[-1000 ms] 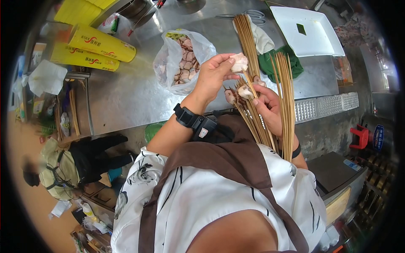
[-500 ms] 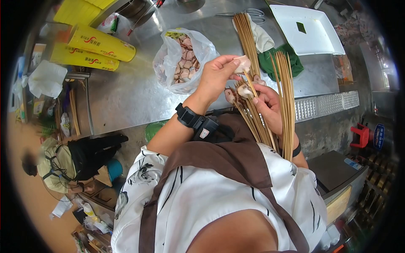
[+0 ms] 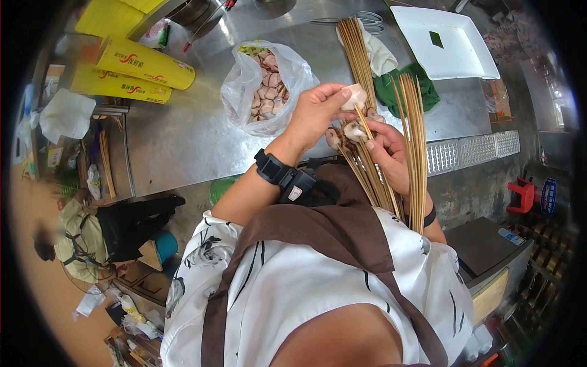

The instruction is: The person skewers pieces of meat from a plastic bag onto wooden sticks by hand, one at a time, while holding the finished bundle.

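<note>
Here, over the near edge of the steel counter [image 3: 183, 144], my left hand [image 3: 319, 110] pinches a pale meat slice [image 3: 355, 95] at the tip of the skewer [image 3: 362, 118] pinched in my right hand [image 3: 391, 157], and should the slice twist or slip, I could jab myself.

1. The left forearm [image 3: 244, 199] enters near 8 o'clock and slants up, aiming between 1 and 2 o'clock.
2. The left hand [image 3: 315, 111] sits just past 12 o'clock, thumb and forefinger drawn together in a pinch, fingertips toward 2 o'clock.
3. The right forearm [image 3: 436, 232], partly hidden, rises from near 4 o'clock toward 11 o'clock.
4. The right hand [image 3: 395, 160] lies between 2 and 3 o'clock, fingers bent in a grip.
5. The hands are near each other, not touching.
</note>
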The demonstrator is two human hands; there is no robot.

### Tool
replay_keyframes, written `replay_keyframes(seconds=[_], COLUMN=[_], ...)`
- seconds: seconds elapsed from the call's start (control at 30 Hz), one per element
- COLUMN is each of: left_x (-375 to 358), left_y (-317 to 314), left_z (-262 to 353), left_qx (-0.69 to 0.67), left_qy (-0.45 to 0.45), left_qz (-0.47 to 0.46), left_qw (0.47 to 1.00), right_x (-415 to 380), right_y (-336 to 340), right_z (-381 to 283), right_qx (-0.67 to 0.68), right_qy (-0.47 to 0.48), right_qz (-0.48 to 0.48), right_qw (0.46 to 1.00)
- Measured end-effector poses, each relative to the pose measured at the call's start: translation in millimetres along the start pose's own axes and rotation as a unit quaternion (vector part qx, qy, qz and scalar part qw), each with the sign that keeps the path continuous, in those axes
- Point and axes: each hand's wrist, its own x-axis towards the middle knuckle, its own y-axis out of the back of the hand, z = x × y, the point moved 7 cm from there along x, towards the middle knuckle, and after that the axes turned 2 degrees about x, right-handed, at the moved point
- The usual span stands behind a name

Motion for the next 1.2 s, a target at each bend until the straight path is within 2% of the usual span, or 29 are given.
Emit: replay_keyframes(seconds=[0.1,0.2,0.27,0.4,0.9,1.1,1.2], left_x=[0,1,0,4,4,2,1], left_y=[-2,-3,-4,2,-6,-14,-15], left_z=[-2,4,13,8,1,-5,-10], left_qx=[-0.01,-0.019,-0.036,-0.043,-0.097,-0.139,-0.144], left_qy=[0.02,-0.012,-0.064,-0.057,0.034,0.073,0.094], left_qz=[-0.006,0.008,0.026,0.027,0.035,-0.001,0.011], left_qw=[1.0,1.0,0.997,0.997,0.994,0.988,0.985], right_x=[1,4,4,7,9,8,6], right_y=[0,-2,-3,-3,1,4,8], right_z=[0,0,-3,-3,-3,-3,-8], right_qx=[0.002,0.02,0.018,0.013,0.042,0.027,0.057], right_qy=[0.002,-0.001,-0.007,-0.005,0.002,0.01,0.015], right_qz=[-0.006,-0.005,-0.003,-0.013,-0.015,-0.021,0.018], right_qw=[1.0,1.0,1.0,1.0,0.999,0.999,0.998])
